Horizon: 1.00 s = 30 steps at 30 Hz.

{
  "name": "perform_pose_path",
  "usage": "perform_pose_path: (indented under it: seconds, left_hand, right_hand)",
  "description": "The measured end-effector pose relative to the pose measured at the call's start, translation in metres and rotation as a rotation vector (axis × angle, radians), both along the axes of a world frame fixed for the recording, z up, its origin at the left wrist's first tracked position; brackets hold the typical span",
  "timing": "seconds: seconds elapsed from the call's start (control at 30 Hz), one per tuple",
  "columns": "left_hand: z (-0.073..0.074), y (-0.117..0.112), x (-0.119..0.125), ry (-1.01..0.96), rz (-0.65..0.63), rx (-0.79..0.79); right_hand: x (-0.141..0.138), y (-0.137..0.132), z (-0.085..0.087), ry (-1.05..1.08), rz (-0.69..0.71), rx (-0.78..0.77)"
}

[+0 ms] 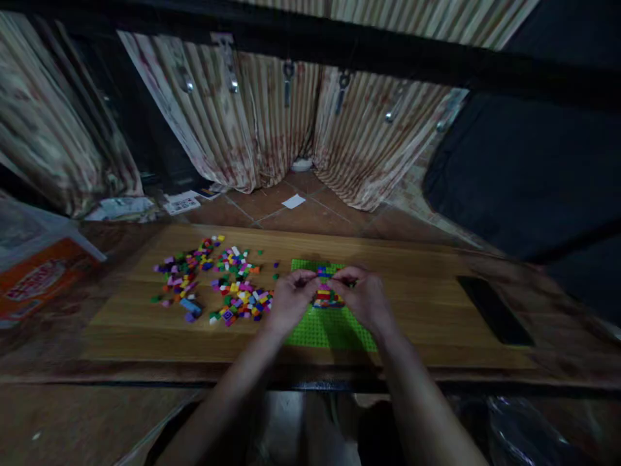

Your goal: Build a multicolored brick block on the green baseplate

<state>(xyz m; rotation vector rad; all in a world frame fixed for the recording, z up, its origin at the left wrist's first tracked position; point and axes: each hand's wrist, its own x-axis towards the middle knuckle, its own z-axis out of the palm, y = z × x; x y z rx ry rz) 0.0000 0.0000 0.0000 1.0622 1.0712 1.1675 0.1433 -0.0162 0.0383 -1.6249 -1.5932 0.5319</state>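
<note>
A green studded baseplate (pixel 310 333) lies on the wooden board. On it rises a small build of toy bricks (pixel 328 298) in red, yellow, pink and other colours, with blue bricks (pixel 321 270) showing at its far side. My left hand (pixel 292 299) comes in from the left, its thumb and index finger pinched together against the build. Across from it, my right hand (pixel 363 296) is closed the same way, fingertips at the build's right side. The fingertips of both hands nearly meet over the pink bricks, and they hide part of the build.
Loose coloured bricks (pixel 237 294) are spread over the left half of the wooden board (pixel 417 323). A black phone-like slab (pixel 495 310) lies at the right end. An orange and white box (pixel 43 272) stands at far left. A dark bar crosses above, before striped curtains (pixel 272 123).
</note>
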Motion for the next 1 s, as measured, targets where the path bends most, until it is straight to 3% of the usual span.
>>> perform_pose_path:
  seconds: [0.33, 0.53, 0.63, 0.77, 0.87, 1.0]
  left_hand:
    - [-0.003, -0.005, 0.003, 0.072, 0.041, 0.081]
    - [0.000, -0.008, -0.003, 0.097, 0.024, 0.065]
    - [0.002, -0.001, -0.023, 0.152, 0.069, 0.092]
    - [0.003, 0.017, -0.074, 0.351, 0.242, 0.166]
    - [0.008, 0.023, -0.115, 0.610, 0.337, 0.167]
    - [0.015, 0.017, -0.144, 0.942, 0.329, 0.076]
  right_hand:
    - [-0.001, 0.001, -0.003, -0.032, 0.007, 0.000]
    - [0.003, 0.002, -0.010, 0.185, -0.048, 0.019]
    - [0.006, 0.003, -0.011, 0.331, -0.159, 0.076]
    - [0.006, 0.003, -0.007, 0.411, -0.240, 0.131]
    - [0.004, 0.002, -0.004, 0.376, -0.292, 0.157]
    - [0.002, 0.003, -0.009, 0.323, -0.281, 0.164]
